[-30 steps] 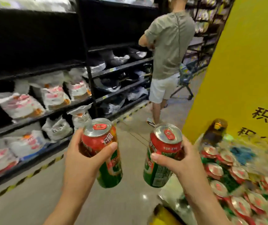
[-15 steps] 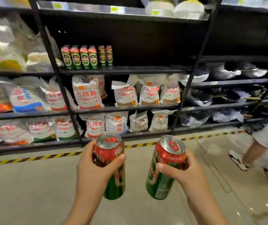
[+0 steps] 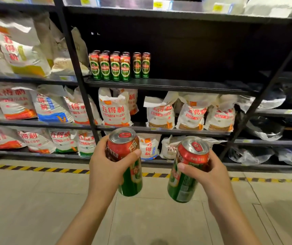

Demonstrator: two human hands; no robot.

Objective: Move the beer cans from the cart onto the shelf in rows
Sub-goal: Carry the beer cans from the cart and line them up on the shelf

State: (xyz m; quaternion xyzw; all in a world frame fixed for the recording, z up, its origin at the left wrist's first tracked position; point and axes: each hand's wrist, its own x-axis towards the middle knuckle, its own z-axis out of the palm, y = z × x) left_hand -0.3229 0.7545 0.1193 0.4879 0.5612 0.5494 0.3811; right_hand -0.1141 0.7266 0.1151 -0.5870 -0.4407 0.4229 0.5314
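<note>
The left hand [image 3: 106,167] grips 1 beer can [image 3: 125,161], and the right hand [image 3: 210,174] grips another can [image 3: 187,170], both held upright above the floor [image 3: 35,200]. A row of cans [image 3: 119,66] stands at the left end of the shelf [image 3: 185,85], above flour bags [image 3: 115,108].
</note>
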